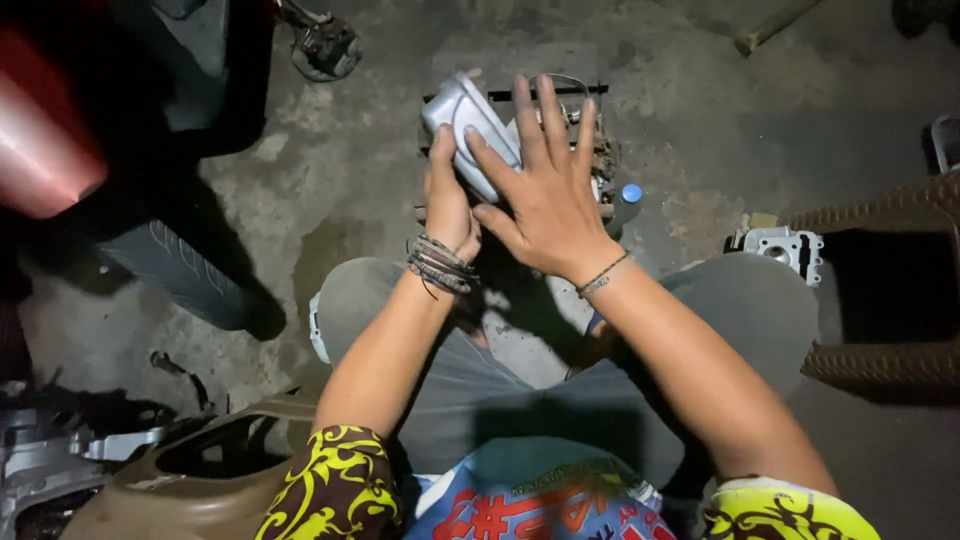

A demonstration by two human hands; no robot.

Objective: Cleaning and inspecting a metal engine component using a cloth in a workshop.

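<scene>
My left hand (pixel 447 205) clenches the silver metal cover (pixel 468 135) low above the concrete floor (pixel 340 170), my right hand (pixel 545 195) lies flat and released on it, so it could slip sideways.

The silver cover (pixel 468 135) looks like smooth metal with a dull shine, and the small engine block (pixel 783 245) looks like pale, bare metal. The floor (pixel 340 190) is rough, stained concrete. The trousers (pixel 480 390) are soft grey cloth, and the chair (pixel 890 290) looks woven.
</scene>
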